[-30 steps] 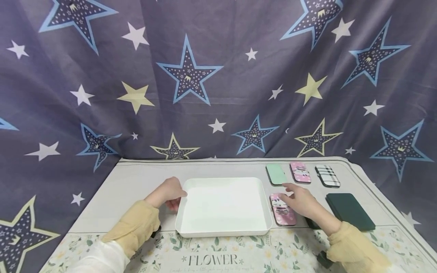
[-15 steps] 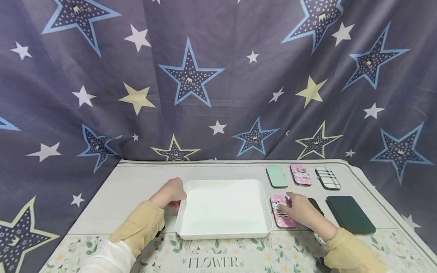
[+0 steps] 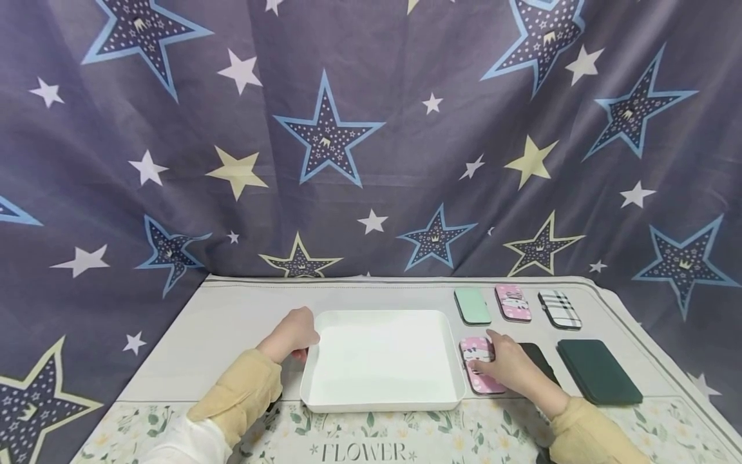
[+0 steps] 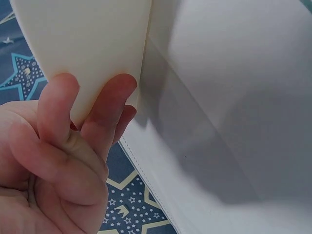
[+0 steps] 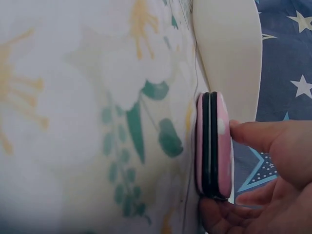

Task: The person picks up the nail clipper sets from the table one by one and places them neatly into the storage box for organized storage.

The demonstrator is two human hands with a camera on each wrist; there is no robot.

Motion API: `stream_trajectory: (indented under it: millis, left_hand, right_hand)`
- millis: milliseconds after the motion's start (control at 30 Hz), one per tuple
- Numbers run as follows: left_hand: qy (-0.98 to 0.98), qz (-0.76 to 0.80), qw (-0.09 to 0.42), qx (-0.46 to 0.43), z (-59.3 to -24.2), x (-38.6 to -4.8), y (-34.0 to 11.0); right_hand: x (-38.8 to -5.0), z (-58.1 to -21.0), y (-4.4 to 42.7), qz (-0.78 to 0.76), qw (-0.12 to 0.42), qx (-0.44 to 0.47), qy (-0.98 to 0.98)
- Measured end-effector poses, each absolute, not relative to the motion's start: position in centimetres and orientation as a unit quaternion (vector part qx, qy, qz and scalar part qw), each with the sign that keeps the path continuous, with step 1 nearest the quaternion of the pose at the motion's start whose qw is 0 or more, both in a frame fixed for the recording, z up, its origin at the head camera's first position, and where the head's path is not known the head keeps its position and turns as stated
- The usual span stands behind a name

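Observation:
My left hand (image 3: 297, 332) is at the left side of a shallow white tray (image 3: 382, 407). Its fingertips press the tray's outer wall in the left wrist view, and the thumb lies at the rim in the head view. To the right of the tray, my right hand (image 3: 513, 367) grips a small pink case (image 3: 482, 380) with a cartoon print. In the right wrist view the case's dark double edge shows, with the thumb (image 5: 253, 134) on its upper face and fingers curled at its end. The case lies on the table; its right part is hidden by the hand.
Behind the hand lie a mint green case (image 3: 473, 307), another pink case (image 3: 513, 303) and a white plaid case (image 3: 560, 309). A black case (image 3: 538, 361), partly covered by the hand, and a larger dark green case (image 3: 599, 372) sit to its right. A starry curtain (image 3: 371, 161) hangs behind.
My right hand has come down onto the pink case, with the thumb and fingers closing at its sides. The left hand stays at the tray. The head view has tilted up slightly.

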State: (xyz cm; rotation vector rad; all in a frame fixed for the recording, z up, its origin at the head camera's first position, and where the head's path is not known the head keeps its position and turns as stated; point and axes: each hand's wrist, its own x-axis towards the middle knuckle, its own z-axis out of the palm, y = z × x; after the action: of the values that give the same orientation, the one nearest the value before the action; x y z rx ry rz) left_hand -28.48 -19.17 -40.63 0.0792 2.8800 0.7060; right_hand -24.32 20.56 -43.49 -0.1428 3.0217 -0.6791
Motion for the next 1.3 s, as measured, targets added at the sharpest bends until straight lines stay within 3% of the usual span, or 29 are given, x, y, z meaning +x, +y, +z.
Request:
stream_trajectory:
  millis: [267,533,1300]
  left_hand:
    - [0.967,0.237,0.093,0.019,-40.8,-28.5,-19.2]
    - [0.967,0.235,0.092,0.023,-40.7,-28.6,-19.1]
    - [0.969,0.23,0.085,0.019,-40.7,-28.4,-19.2]
  right_hand:
    - [-24.8,-43.7,20.5,-0.239,0.028,-0.024,0.97]
    - [-25.4,-43.5,20.5,-0.266,0.081,0.004,0.961]
    - [-25.1,-42.6,21.7,-0.434,0.145,0.05,0.888]
